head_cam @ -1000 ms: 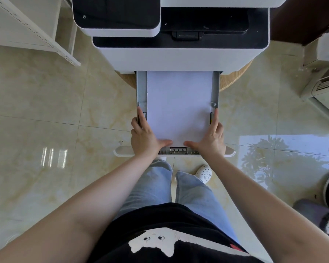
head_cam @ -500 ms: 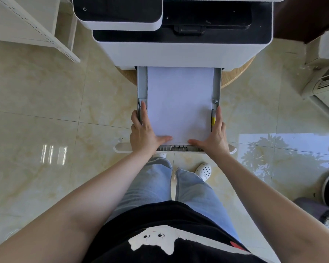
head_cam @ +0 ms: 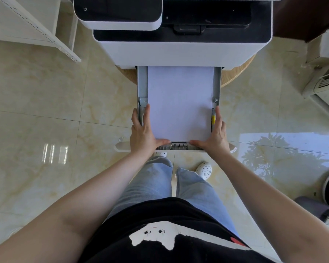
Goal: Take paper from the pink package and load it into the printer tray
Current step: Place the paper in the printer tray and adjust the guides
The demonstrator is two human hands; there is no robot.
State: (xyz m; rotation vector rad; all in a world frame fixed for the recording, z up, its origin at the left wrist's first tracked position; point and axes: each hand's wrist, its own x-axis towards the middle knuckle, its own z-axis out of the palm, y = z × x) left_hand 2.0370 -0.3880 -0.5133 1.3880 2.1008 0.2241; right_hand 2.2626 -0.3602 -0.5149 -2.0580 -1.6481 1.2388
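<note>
The left hand and the right hand are both lying open and flat at the near corners of the paper stack, which is sitting inside the pulled-out printer tray. Neither hand is closing around anything: the fingers of each are stretching forward along a long side of the stack, the left ones lying over the tray's left wall and the right ones pressing against the right edge of the sheets, while both thumbs are pointing inward along the stack's near edge, their tips staying well apart. Between the two thumbs, the grey ribbed front guide of the tray is showing just below the paper. Just ahead of the right fingertips a small yellow tab is sitting on the tray's right side rail. Beyond both hands the stack is running forward under the white body of the printer, which is standing on a round wooden stand. Behind the wrists, the tray's white front panel is sticking out to either side. Below the forearms, blue jeans and a white perforated shoe are showing above the glossy tiled floor. The pink package is not showing anywhere.
</note>
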